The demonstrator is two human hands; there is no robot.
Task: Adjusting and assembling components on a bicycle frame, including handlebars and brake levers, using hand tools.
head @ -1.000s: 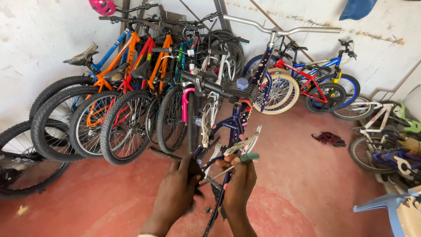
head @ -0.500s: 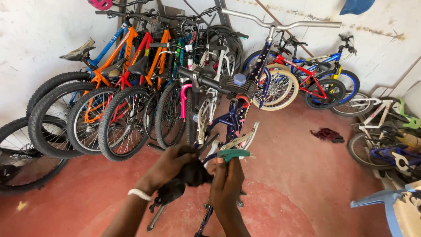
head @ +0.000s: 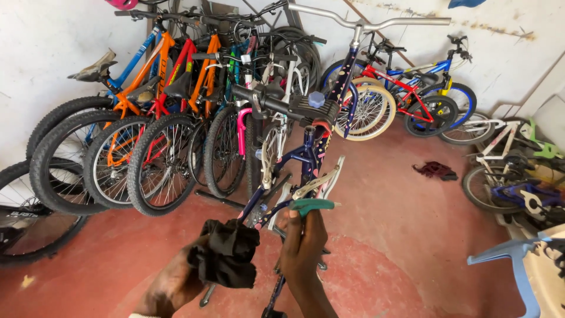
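— Leaning against the white wall [head: 41, 53] at far left, what is seen first?

— Black tyres are seen in a row on the red floor [head: 388, 235], belonging to a blue bicycle [head: 138, 56] and two orange bicycles [head: 168, 70], packed wheel beside wheel, with a pink fork [head: 241, 126] showing further along the row.

— And the left hand [head: 176, 282]?

— It is closed around a bunched black rag [head: 226, 256], which is gripped low in the picture, just left of centre, and held against the lower tubes of a dark blue frame [head: 309, 156].

— How is that frame placed?

— It is stood upright at the middle, wheelless at the front, its pale fork [head: 321, 182] pointed down toward the hands and a long silver handlebar [head: 376, 23] carried across the top.

— The right hand [head: 303, 244]?

— It is raised just beside the rag, fingers curled shut on a green-handled tool [head: 312, 205], whose grip is pinched at the fingertips, touching the fork's lower end. What kind of tool it is cannot be told.

— What is recorded further right?

— A red bicycle [head: 400, 88] and a blue one are propped at the back wall, a dark red cloth [head: 434, 171] is left on the floor, a white bicycle [head: 500, 147] is laid over, and a pale blue plastic chair [head: 518, 265] is cut off by the edge.
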